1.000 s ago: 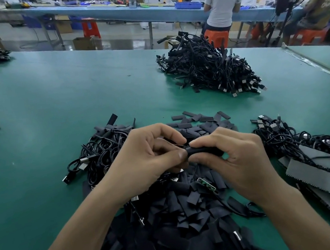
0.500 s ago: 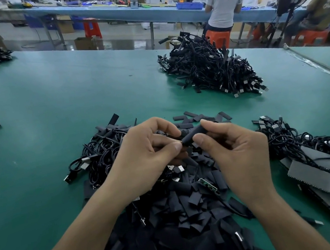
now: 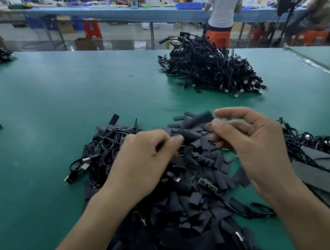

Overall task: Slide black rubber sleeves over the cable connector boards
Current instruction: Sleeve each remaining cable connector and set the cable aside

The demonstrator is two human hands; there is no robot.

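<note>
My right hand [image 3: 255,145] is loosely spread and holds nothing. A blurred sleeve [image 3: 196,119] shows just beyond its fingertips, apart from them. My left hand [image 3: 144,162] is curled over the sleeve pile [image 3: 192,202], too blurred to tell whether it pinches anything. A bare green board [image 3: 208,184] lies on the pile between my wrists. Tangled cables [image 3: 103,151] lie left of the pile on the table [image 3: 49,99].

Hands parted since the prior frames. Right hand [image 3: 257,145] has opened; the sleeved connector [image 3: 198,118] shows blurred just beyond its fingertips. Left hand [image 3: 149,155] has dropped onto the sleeve pile [image 3: 192,202].
</note>
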